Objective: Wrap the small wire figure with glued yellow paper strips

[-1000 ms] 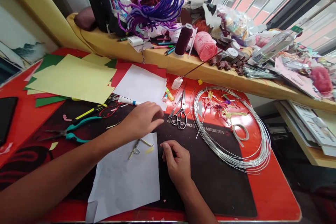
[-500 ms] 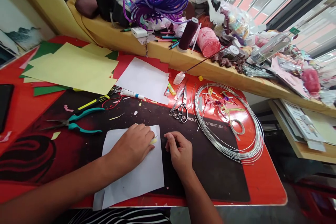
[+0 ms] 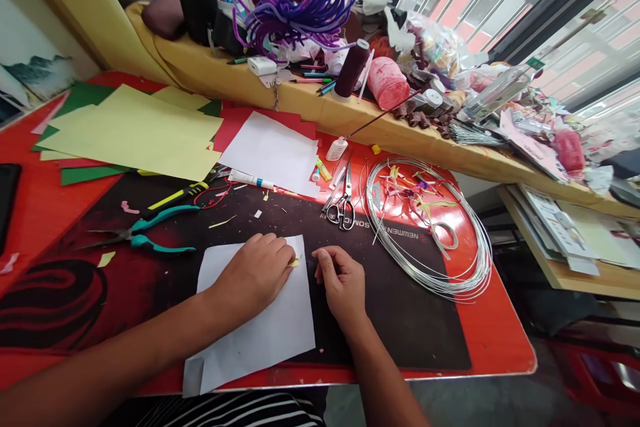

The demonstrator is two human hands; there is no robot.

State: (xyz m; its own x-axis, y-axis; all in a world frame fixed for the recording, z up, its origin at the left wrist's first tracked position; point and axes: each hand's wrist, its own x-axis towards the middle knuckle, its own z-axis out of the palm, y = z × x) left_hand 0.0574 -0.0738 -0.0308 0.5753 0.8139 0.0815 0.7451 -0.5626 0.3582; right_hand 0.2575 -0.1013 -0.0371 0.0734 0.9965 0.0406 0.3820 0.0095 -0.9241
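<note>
My left hand (image 3: 260, 272) rests on a sheet of white paper (image 3: 260, 343) lying on the dark mat, its near left corner folded. The fingers and thumb are closed at a small yellow paper piece (image 3: 295, 261), most of it hidden beneath them. Just right of the sheet, my right hand (image 3: 342, 283) hovers over or rests on the mat (image 3: 400, 320). Its fingers are curled in with the thumb against them; whatever they hold, if anything, is hidden.
Teal pliers (image 3: 145, 233) lie at left, scissors (image 3: 344, 203) beyond the hands, and a wire coil (image 3: 480, 267) at right. A glue tube (image 3: 250, 179), a white bottle (image 3: 336, 149) and yellow paper sheets (image 3: 135, 130) lie farther back. A cluttered ledge (image 3: 300, 97) runs behind.
The camera view has shifted slightly. Less of the yellow paper piece shows past my left fingers, which have moved a little. My right hand keeps nearly the same pose.
</note>
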